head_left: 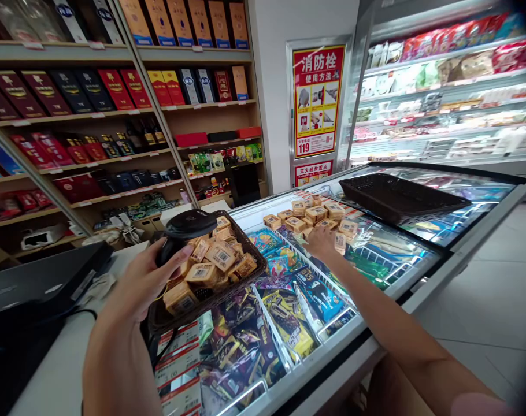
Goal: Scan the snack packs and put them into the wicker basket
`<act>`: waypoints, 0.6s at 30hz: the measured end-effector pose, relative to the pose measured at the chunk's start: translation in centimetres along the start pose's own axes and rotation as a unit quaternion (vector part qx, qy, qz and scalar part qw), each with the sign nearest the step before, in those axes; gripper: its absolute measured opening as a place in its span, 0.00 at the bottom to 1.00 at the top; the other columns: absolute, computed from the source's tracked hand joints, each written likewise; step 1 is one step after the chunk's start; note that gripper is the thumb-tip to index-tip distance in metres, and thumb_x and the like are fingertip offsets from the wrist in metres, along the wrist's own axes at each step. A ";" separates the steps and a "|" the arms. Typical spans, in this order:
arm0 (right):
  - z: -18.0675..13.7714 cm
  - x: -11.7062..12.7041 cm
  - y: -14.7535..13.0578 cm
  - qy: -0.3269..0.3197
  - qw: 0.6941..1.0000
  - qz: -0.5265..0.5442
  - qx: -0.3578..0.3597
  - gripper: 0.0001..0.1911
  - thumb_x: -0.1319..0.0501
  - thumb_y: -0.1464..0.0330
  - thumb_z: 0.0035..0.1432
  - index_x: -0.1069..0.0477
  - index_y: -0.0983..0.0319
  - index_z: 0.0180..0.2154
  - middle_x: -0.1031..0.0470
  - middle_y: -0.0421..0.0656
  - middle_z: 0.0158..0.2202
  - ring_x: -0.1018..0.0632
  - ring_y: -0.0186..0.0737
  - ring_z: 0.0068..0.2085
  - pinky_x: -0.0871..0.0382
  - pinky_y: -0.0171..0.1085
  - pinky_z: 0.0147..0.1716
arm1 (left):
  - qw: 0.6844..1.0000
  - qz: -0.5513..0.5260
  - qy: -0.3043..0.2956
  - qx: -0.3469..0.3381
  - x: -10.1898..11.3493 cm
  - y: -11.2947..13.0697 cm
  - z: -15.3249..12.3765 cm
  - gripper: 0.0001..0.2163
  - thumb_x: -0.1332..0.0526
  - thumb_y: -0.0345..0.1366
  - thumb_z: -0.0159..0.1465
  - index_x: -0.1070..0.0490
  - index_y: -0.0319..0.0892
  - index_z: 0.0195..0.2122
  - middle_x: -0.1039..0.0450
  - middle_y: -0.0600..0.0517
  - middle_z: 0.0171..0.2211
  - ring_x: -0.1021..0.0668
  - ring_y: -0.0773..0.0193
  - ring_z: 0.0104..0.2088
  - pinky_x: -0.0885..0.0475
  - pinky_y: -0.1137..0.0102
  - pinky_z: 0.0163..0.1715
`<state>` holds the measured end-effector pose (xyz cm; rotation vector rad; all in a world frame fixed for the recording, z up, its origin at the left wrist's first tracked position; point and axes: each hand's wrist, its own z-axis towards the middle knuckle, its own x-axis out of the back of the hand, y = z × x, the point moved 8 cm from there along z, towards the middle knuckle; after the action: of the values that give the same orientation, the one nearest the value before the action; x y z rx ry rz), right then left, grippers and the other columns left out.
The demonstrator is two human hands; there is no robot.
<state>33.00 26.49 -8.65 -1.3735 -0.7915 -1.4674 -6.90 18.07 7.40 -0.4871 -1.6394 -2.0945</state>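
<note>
My left hand point(144, 277) is wrapped round the grip of a black barcode scanner point(185, 226), held over a dark wicker basket point(249, 276) heaped with small tan packets bearing barcode labels point(215, 257). My right hand point(320, 240) reaches out across the glass freezer lid point(402, 271) and rests at the near edge of a pile of the same tan packets point(315, 215). Its fingers are curled down among the packets; whether they grip one is hidden.
An empty black basket point(397, 199) sits further along the freezer lid. Ice-cream packs show under the glass. A black till device point(37, 286) stands on the white counter at left. Shelves of boxed goods fill the back wall; a refrigerated cabinet stands at right.
</note>
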 end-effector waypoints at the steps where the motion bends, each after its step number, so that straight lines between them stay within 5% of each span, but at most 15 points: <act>1: -0.2 -0.2 -0.2 0.005 1.000 0.004 0.000 0.29 0.36 0.59 0.61 0.28 0.75 0.55 0.32 0.67 0.58 0.32 0.66 0.60 0.39 0.52 0.55 | 1.000 -0.005 -0.006 -0.002 0.0 0.0 -0.1 0.23 0.30 0.58 0.51 0.31 0.43 0.31 0.34 0.58 0.21 0.33 0.69 0.22 0.40 0.77 0.20; 8: -0.9 -2.2 0.5 0.060 0.998 -0.025 0.024 0.25 0.36 0.63 0.61 0.29 0.77 0.51 0.28 0.71 0.51 0.31 0.70 0.57 0.37 0.54 0.52 | 0.999 -0.032 -0.009 0.000 0.4 0.1 -0.8 0.23 0.30 0.56 0.53 0.29 0.42 0.36 0.35 0.58 0.24 0.34 0.69 0.25 0.39 0.77 0.22; 14: -2.3 -3.6 -3.6 0.024 0.991 0.003 0.131 0.20 0.46 0.65 0.67 0.35 0.65 0.58 0.29 0.60 0.53 0.22 0.58 0.49 0.31 0.48 0.44 | 0.999 -0.041 -0.006 0.002 1.0 0.3 -1.4 0.24 0.31 0.57 0.55 0.27 0.42 0.42 0.33 0.56 0.26 0.33 0.69 0.26 0.36 0.78 0.24; 18: -2.6 -4.3 -5.4 -0.002 0.987 0.038 0.155 0.29 0.42 0.54 0.65 0.39 0.62 0.61 0.31 0.59 0.55 0.23 0.60 0.51 0.30 0.46 0.42 | 0.999 -0.038 -0.005 -0.002 1.2 0.5 -1.8 0.24 0.32 0.57 0.56 0.27 0.42 0.42 0.34 0.56 0.26 0.33 0.69 0.26 0.37 0.78 0.24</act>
<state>26.70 26.88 -12.53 -1.1578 -0.9164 -1.2234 -7.66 16.05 8.06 -0.4437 -1.6845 -2.1527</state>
